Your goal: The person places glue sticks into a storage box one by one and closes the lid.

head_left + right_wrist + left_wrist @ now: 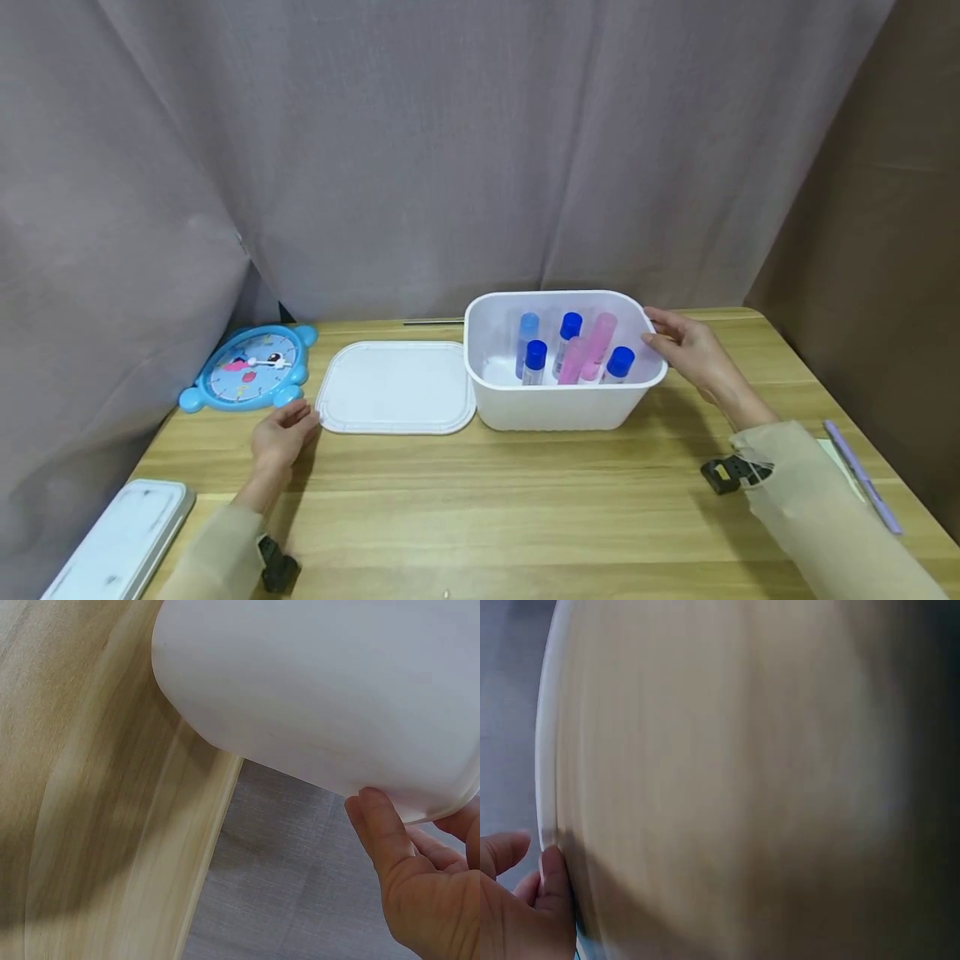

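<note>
A smooth white plastic tub (558, 400) with rounded corners stands at the centre of the wood-grain counter (480, 508), holding blue and pink capped tubes (572, 354). The right hand (686, 343) grips its rim at 3 o'clock. The flat rounded lid (396, 387) lies at 9 o'clock, the left hand (283, 432) relaxed, fingertips touching its edge.

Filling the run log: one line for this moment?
right hand: grips white bin rim | left hand: touches lid edge | bin: open, tubes inside

A wooden table (480, 508) stands before grey curtains (420, 150) and a brown wall (885, 208)
</note>
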